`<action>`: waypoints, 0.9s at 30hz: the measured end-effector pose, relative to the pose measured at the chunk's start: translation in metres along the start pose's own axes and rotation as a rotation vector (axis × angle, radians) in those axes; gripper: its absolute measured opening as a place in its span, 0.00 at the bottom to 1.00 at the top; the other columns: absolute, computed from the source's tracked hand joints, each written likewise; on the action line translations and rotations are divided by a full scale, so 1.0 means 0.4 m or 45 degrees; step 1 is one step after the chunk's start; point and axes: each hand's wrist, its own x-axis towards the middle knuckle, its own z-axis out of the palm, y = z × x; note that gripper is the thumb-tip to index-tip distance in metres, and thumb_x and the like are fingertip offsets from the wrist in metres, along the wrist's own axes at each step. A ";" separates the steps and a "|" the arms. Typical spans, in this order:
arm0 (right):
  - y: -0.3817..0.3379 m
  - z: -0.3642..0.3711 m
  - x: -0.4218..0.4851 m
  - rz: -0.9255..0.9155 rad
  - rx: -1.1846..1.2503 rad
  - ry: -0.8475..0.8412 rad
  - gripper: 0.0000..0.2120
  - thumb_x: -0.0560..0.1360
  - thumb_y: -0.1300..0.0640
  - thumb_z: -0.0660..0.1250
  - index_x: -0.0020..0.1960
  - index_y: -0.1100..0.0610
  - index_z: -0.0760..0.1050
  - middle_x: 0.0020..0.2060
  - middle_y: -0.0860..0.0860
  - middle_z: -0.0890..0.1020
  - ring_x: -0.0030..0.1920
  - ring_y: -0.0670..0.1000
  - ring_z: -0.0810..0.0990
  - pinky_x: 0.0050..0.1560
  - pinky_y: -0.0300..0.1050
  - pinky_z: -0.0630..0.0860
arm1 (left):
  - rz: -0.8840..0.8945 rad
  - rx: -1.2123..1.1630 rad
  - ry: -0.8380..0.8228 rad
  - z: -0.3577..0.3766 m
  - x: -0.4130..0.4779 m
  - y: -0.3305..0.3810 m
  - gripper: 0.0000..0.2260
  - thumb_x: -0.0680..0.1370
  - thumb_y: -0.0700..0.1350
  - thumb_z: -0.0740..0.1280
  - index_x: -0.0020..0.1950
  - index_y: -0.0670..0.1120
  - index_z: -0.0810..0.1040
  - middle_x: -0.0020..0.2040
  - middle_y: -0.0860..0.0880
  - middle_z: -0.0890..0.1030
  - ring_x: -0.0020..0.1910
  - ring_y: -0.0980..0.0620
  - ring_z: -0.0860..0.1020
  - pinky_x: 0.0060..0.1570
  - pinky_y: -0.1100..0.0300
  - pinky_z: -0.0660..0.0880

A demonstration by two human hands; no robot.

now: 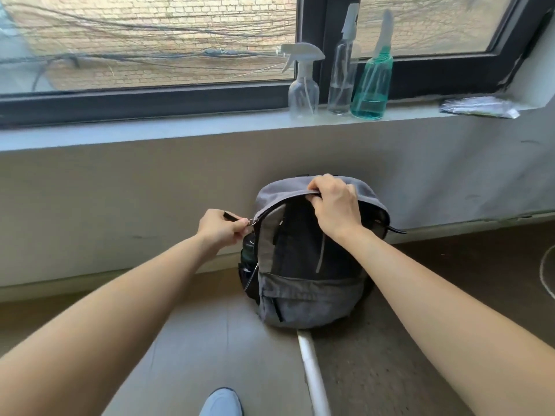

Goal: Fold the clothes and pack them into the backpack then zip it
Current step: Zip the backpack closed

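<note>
A grey and black backpack point(306, 283) stands upright on the floor against the wall below the window. My left hand point(220, 228) pinches the zip pull point(251, 221) at the bag's upper left side. My right hand point(333, 205) grips the top edge of the bag at the main opening, fingers curled over it. The zip line runs from the pull up over the top under my right hand. No clothes are visible outside the bag.
Three spray bottles point(339, 70) stand on the window sill point(180, 127), with a plastic packet point(479, 107) at its right end. A white pipe point(312, 373) lies on the floor in front of the bag. My shoe point(222, 402) shows at the bottom edge.
</note>
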 end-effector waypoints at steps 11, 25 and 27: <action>0.034 0.002 0.014 0.060 0.010 0.027 0.05 0.77 0.62 0.67 0.51 0.56 0.79 0.49 0.52 0.82 0.52 0.57 0.78 0.56 0.54 0.72 | -0.302 0.181 0.149 0.107 -0.001 -0.240 0.12 0.77 0.52 0.75 0.36 0.47 0.86 0.31 0.52 0.86 0.28 0.56 0.80 0.52 0.58 0.81; 0.044 -0.007 0.011 0.161 0.055 -0.058 0.04 0.79 0.59 0.64 0.49 0.52 0.77 0.46 0.50 0.81 0.50 0.57 0.78 0.54 0.55 0.76 | -0.299 0.813 0.034 0.094 0.003 -0.240 0.11 0.73 0.57 0.75 0.46 0.50 0.86 0.47 0.49 0.86 0.50 0.44 0.84 0.52 0.55 0.79; 0.051 -0.018 0.008 0.165 0.094 -0.175 0.05 0.79 0.58 0.65 0.52 0.51 0.78 0.48 0.50 0.83 0.51 0.56 0.79 0.56 0.55 0.77 | -0.249 0.919 -0.064 0.083 -0.011 -0.213 0.12 0.72 0.55 0.73 0.50 0.49 0.83 0.50 0.47 0.84 0.53 0.43 0.82 0.50 0.56 0.76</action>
